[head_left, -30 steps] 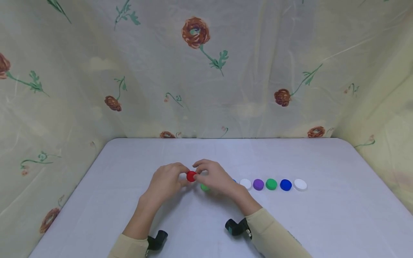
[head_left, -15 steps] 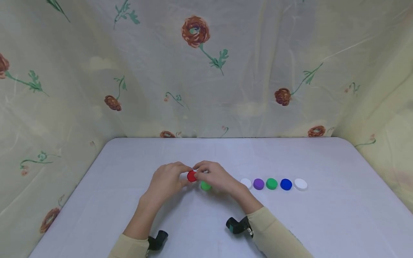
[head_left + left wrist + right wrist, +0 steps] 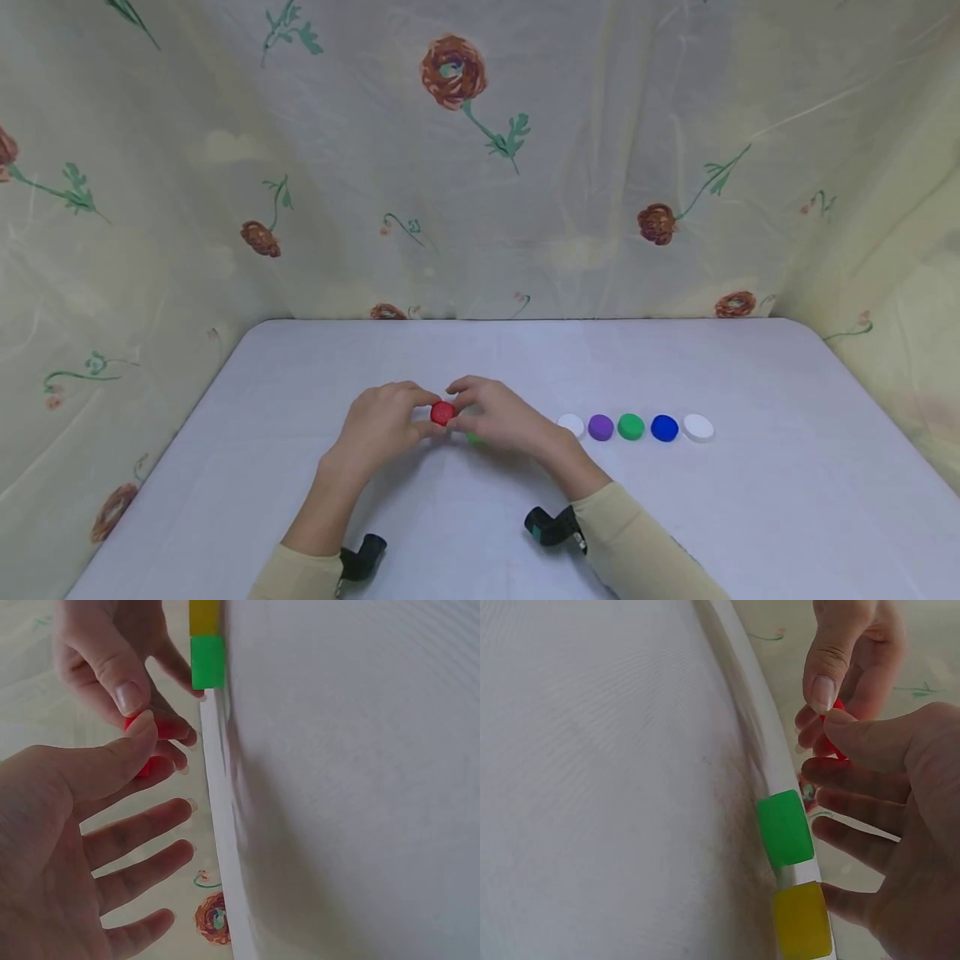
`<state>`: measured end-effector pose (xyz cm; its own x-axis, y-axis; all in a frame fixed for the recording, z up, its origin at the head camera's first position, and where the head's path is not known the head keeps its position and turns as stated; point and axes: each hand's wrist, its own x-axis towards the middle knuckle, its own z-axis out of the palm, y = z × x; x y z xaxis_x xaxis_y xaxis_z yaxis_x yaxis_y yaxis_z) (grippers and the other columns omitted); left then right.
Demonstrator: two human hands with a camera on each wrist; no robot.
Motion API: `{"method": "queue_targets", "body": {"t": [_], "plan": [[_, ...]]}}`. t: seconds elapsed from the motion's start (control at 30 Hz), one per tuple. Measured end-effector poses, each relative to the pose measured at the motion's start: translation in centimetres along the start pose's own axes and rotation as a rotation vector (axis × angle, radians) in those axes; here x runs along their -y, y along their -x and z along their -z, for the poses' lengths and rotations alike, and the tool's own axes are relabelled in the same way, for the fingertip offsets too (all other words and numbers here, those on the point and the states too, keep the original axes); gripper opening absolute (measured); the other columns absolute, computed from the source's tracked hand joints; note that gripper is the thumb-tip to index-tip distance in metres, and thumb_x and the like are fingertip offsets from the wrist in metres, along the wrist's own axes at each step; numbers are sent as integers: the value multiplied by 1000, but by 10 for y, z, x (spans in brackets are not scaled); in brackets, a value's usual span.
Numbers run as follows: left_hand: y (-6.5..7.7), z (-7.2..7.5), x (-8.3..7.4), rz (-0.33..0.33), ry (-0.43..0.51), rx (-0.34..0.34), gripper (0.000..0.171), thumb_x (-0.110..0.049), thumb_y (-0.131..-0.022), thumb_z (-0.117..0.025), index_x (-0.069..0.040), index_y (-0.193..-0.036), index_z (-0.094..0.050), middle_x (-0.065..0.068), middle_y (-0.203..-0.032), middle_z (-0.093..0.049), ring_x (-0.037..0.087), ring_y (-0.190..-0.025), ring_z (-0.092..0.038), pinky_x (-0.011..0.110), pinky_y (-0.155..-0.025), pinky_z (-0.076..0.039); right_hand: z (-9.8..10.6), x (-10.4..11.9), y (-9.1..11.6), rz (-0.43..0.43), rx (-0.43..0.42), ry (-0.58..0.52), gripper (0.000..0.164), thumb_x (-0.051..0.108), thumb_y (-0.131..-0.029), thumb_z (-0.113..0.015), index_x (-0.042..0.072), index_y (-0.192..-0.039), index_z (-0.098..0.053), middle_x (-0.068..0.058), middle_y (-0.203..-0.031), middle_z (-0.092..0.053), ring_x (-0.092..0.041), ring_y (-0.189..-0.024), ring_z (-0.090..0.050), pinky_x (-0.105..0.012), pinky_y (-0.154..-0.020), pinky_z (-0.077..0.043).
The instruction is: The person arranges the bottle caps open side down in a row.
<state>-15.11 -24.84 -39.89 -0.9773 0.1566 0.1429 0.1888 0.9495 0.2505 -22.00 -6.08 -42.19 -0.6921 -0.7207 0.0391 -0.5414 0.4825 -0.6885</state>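
A small round red bottle cap (image 3: 442, 413) is held up over the table between both hands. My left hand (image 3: 378, 425) pinches it between thumb and forefinger, its other fingers spread in the left wrist view. From the other side my right hand (image 3: 502, 412) pinches the cap's edge with thumb and forefinger. In the right wrist view the two thumbs meet on the red cap (image 3: 834, 748), covering much of it. A green cap (image 3: 785, 828) and a yellow cap (image 3: 802, 921) lie below the right hand's fingers; in the head view the green one is mostly hidden.
On the white table (image 3: 787, 500), a row runs right from my right hand: a white cap (image 3: 572, 426), a purple cap (image 3: 601, 427), a green cap (image 3: 631, 427), a blue cap (image 3: 664, 428) and another white cap (image 3: 698, 427). A flowered curtain (image 3: 337, 150) stands behind.
The red cap has been turned between the fingers, a textured face now showing. Both hands have shifted slightly left since half a second ago, and the right hand covers more of the nearby green cap.
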Motion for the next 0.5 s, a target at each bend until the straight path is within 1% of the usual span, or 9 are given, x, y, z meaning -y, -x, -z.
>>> {"method": "queue_targets", "body": {"t": [0.2, 0.4, 0.5], "plan": [[-1, -2, 1, 4, -5, 11, 29, -30, -83, -80, -21, -110, -77, -1, -109, -75, 22, -103, -70, 43, -85, -54, -2, 0, 0, 26, -59, 131, 26, 28, -92, -69, 13, -112, -75, -7, -139, -59, -24, -133, -52, -46, -112, -42], [-1, -3, 2, 16, -7, 22, 29, -29, -82, -81, -22, -110, -77, 0, -109, -75, 22, -101, -70, 42, -82, -55, -3, 2, 1, 21, -66, 178, 26, 31, -91, -70, 15, -112, -76, -4, -140, -59, -22, -134, -52, -46, -111, -43], [-1, -3, 1, 15, -8, 11, 29, -30, -81, -82, -23, -109, -78, -2, -108, -75, 21, -100, -70, 40, -80, -55, -2, 3, 1, 24, -68, 190, 26, 30, -91, -70, 15, -111, -76, -4, -140, -59, -22, -133, -52, -46, -111, -44]]}}
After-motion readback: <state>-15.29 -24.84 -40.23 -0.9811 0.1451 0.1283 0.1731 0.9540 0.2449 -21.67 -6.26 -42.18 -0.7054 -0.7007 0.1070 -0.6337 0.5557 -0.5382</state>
